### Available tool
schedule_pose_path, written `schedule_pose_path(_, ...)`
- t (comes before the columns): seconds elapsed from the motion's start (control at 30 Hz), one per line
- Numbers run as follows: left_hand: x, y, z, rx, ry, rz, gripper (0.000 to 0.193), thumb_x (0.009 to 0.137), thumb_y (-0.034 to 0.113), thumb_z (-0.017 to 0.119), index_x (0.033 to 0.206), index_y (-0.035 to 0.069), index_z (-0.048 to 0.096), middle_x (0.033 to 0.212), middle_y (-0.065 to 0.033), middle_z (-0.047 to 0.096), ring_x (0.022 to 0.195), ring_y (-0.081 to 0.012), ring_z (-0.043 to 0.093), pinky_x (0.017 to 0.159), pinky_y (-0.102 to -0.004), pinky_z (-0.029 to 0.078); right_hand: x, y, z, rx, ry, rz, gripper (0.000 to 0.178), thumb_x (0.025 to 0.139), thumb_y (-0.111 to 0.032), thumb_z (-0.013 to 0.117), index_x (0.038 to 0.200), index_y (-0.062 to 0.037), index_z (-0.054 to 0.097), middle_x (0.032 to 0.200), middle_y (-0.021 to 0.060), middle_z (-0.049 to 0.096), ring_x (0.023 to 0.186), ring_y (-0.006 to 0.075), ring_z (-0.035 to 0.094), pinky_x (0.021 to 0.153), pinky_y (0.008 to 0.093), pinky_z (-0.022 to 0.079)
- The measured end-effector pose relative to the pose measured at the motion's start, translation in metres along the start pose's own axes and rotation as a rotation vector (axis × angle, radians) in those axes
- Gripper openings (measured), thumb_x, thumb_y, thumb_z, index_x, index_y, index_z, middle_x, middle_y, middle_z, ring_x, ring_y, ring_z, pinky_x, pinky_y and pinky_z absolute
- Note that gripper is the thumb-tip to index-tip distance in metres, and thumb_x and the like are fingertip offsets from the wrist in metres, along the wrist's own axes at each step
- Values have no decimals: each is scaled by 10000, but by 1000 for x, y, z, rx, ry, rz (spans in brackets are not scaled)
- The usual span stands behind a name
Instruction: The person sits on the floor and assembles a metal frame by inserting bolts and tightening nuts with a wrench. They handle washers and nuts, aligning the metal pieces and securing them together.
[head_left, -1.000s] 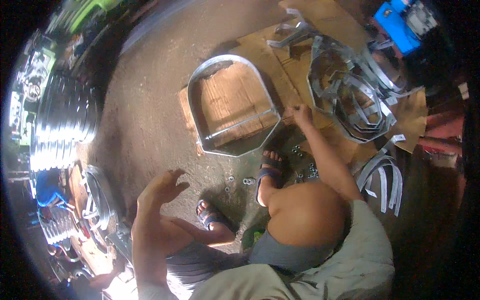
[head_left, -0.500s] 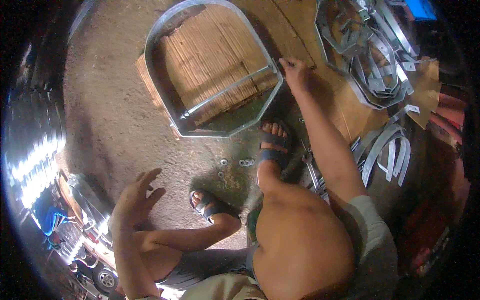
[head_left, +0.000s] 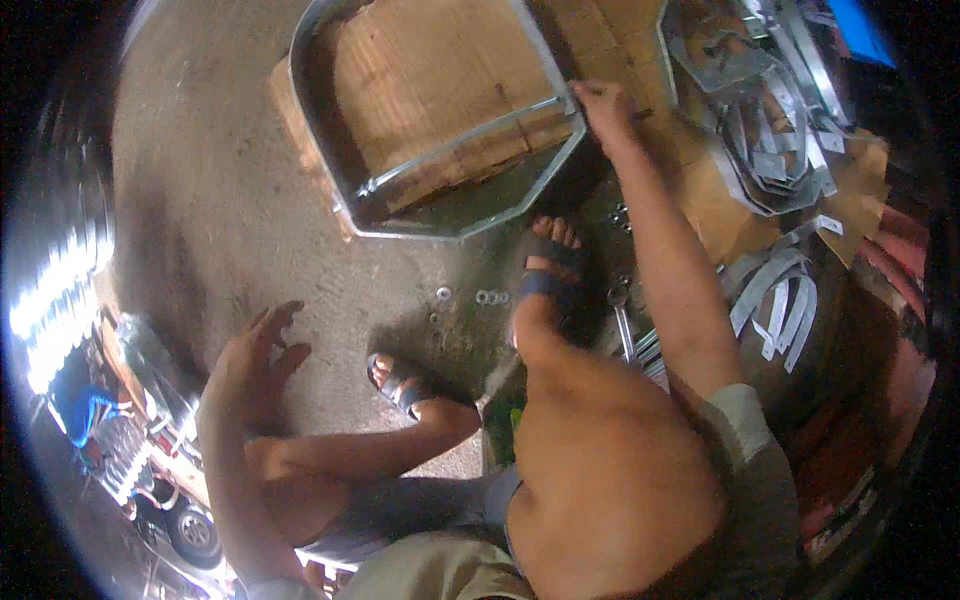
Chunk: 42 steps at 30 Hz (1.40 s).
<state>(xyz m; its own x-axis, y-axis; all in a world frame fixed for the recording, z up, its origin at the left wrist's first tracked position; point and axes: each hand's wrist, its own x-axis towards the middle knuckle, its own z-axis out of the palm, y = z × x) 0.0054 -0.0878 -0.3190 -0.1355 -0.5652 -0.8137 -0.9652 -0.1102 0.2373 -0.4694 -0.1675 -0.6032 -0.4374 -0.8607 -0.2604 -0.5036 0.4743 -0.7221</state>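
A large grey metal band frame (head_left: 410, 236), rounded at the far end and angled at the near end, lies ahead of me. A threaded rod (head_left: 460, 147) spans it from side to side, with hardware at its left end. At the rod's right end, my right hand (head_left: 608, 112) is pinched against the outside of the frame; whatever sits between its fingertips is too small to make out. My left hand (head_left: 262, 350) hovers above my left knee, fingers apart and holding nothing.
Cardboard (head_left: 420, 80) lies under the frame. Loose washers (head_left: 484, 297) sit on the floor between my sandalled feet. A wrench (head_left: 624, 330) rests beside my right foot. Curved metal strips (head_left: 775, 300) and a pile of bent brackets (head_left: 765, 150) lie to the right.
The whole view has shifted, so the frame and floor items sit higher in it. My right hand stays at the rod's right end. My left hand remains raised and empty.
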Motion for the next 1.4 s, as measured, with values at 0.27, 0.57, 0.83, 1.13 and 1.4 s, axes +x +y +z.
schedule_pose_path(0.27, 7, -5, -1, -15, -2, 110, 478, 922, 225, 650, 1371, 130, 520, 1231, -174, 618, 1021, -311, 650, 872, -416, 516, -18, -8, 1, -22, 58, -26, 364, 918, -335, 659, 1139, -51, 713, 1071, 139, 719, 987, 225, 660, 888, 345, 487)
schedule_pose_path(0.57, 16, -19, 9, -61, -38, 16, 482, 927, 187, 650, 1389, 157, 514, 1207, -142, 628, 990, -243, 630, 850, -378, 523, -33, -12, -14, 409, -199, 217, 523, 879, -443, 687, 1253, -79, 655, 1156, 112, 683, 1061, 233, 610, 930, 369, 464)
schedule_pose_path(0.83, 17, -25, 13, -81, -30, -15, 481, 921, 140, 651, 1383, 156, 519, 1160, -128, 642, 970, -232, 626, 839, -363, 518, -47, 35, -92, -260, -92, -1, 497, 876, -336, 707, 1277, -55, 618, 1168, 160, 681, 1038, 297, 648, 892, 384, 492)
schedule_pose_path(1.13, 38, -38, 26, -1, -63, 181, 490, 931, 318, 626, 1349, 82, 533, 1250, -214, 607, 1114, -370, 610, 952, -458, 488, -158, 132, -79, -230, -215, -8, 517, 869, -280, 727, 1250, 34, 573, 1118, 195, 671, 1060, 329, 637, 915, 398, 490)
schedule_pose_path(1.4, 61, -72, 76, 151, -277, 148, 530, 930, 313, 621, 1370, 49, 485, 1270, -247, 592, 1173, -410, 572, 979, -500, 461, -187, 112, -35, -342, -191, 8, 544, 909, -242, 691, 1338, 29, 497, 1249, 211, 608, 1142, 334, 598, 970, 412, 453)
